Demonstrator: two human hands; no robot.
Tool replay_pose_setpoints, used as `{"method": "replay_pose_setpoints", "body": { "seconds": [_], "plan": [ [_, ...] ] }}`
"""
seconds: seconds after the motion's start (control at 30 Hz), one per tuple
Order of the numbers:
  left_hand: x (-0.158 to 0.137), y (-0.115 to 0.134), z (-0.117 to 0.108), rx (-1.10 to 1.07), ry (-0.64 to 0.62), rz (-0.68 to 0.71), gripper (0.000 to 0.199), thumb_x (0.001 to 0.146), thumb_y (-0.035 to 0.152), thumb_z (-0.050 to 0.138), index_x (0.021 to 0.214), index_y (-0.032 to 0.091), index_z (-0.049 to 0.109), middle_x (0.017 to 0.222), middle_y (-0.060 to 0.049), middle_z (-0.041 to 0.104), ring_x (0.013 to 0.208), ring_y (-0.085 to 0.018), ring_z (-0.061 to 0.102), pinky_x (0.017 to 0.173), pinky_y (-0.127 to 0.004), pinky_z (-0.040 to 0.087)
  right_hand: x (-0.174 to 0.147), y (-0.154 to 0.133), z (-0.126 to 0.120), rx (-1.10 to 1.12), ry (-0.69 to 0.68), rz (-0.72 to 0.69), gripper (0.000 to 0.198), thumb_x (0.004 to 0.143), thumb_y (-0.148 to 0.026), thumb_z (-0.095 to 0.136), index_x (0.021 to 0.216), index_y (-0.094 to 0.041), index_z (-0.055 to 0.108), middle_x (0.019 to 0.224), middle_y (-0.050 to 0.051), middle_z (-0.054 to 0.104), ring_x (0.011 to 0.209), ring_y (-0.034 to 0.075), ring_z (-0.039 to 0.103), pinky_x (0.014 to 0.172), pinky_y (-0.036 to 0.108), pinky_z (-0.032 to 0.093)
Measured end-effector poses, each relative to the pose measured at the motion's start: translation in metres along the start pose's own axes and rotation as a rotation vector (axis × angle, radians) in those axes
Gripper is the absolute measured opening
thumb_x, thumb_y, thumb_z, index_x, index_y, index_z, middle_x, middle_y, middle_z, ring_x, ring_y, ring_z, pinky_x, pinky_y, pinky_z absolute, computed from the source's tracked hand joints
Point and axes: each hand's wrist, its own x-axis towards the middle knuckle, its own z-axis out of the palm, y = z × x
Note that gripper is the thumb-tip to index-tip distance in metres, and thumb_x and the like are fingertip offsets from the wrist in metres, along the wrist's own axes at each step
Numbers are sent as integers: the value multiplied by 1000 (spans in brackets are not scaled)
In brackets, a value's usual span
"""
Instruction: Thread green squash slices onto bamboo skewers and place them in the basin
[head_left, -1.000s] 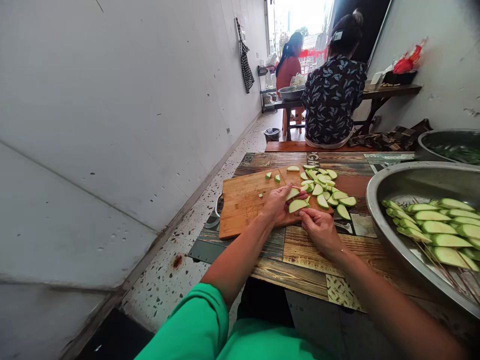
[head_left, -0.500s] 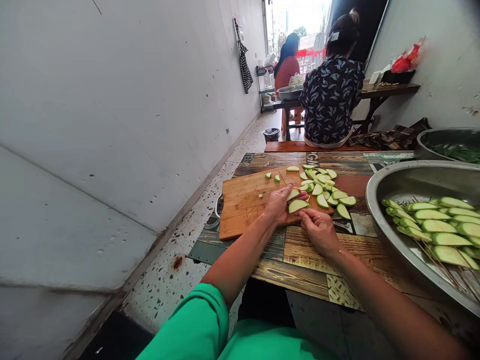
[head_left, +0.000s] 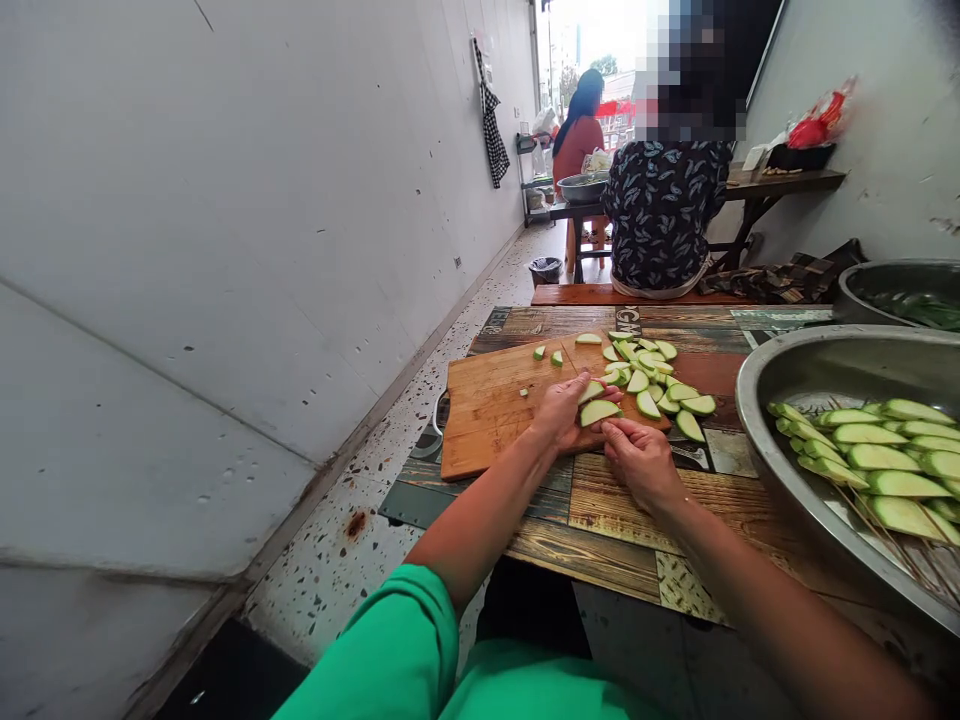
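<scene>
- Two green-edged slices [head_left: 599, 413] are held, one just beyond the other, in the curled fingers of the left hand [head_left: 561, 408], above the cutting board [head_left: 480, 420].
- The right hand [head_left: 643, 462] is narrowed to a pinch beside the nearer slice (what is gripped there, if anything, cannot be told).
- A thin stick [head_left: 568, 355] can be seen beyond the left hand, roughly in line with the right fingertips.
- Loose slices [head_left: 637, 381] are heaped beyond the right hand, partly on the board's edge and partly on the table [head_left: 622, 500].
- To the right of the right hand, layered slices [head_left: 881, 456] with sticks are contained in a large metal bowl [head_left: 825, 362].
- Well beyond both hands, a bench [head_left: 570, 295] is occupied by a person in a patterned shirt [head_left: 664, 215].
</scene>
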Motion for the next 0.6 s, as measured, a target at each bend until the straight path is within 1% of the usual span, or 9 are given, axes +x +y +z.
{"method": "replay_pose_setpoints", "body": {
  "seconds": [0.07,0.17,0.2,0.27,0.37,0.43,0.47,0.53,0.6],
  "plan": [
    [0,0,1,-6,-5,-5,24,90,23,46,76,10,59,74,-10,67,71,-19,68,75,-35,54,-1,-1,1,28,-1,20,36,66,-49,65,76,-15,60,42,-10,30,34,4,19,35,21,11],
    [1,1,1,22,-17,-24,23,88,28,51,77,10,60,78,-11,67,74,-20,67,74,-35,53,1,-2,1,7,-9,-10,34,68,-47,64,76,-14,60,42,-10,31,35,4,21,36,21,12],
    [2,3,0,54,-12,-10,23,87,30,52,79,11,60,80,-11,67,75,-20,67,73,-35,53,2,-3,-1,-6,-4,-26,34,68,-46,64,76,-14,61,43,-9,32,36,4,22,36,21,12],
    [4,6,-4,172,48,102,23,86,35,53,84,13,62,83,-9,68,78,-21,66,75,-35,52,6,-7,-5,1,21,-47,35,68,-46,65,79,-12,63,43,-9,33,36,4,23,36,20,12],
    [6,12,-17,508,161,392,17,79,32,62,90,19,65,91,-7,67,94,-22,62,90,-35,46,12,-16,-14,108,121,-52,38,65,-45,69,82,-12,63,42,-10,30,35,4,21,35,19,11],
    [6,13,-25,787,167,502,18,70,22,70,88,22,67,102,-8,65,112,-24,53,102,-35,35,15,-22,-19,167,183,-47,38,62,-44,71,81,-12,62,41,-11,29,35,3,21,35,19,9],
    [6,13,-28,922,159,519,20,66,18,72,85,22,67,108,-8,64,119,-26,47,106,-36,29,15,-23,-20,178,200,-43,38,61,-44,71,80,-12,61,41,-11,29,35,3,20,35,19,9],
    [4,11,-32,1153,173,514,18,63,15,73,79,22,66,117,-10,60,127,-29,38,110,-41,22,15,-25,-22,174,197,-36,38,61,-43,71,79,-12,61,41,-11,30,35,3,20,35,19,9],
    [2,9,-33,1291,211,511,17,63,16,73,76,21,63,116,-11,59,127,-32,36,109,-45,20,14,-25,-22,153,172,-29,37,62,-44,70,79,-12,61,41,-11,31,35,3,20,35,19,9]
  ]
}}
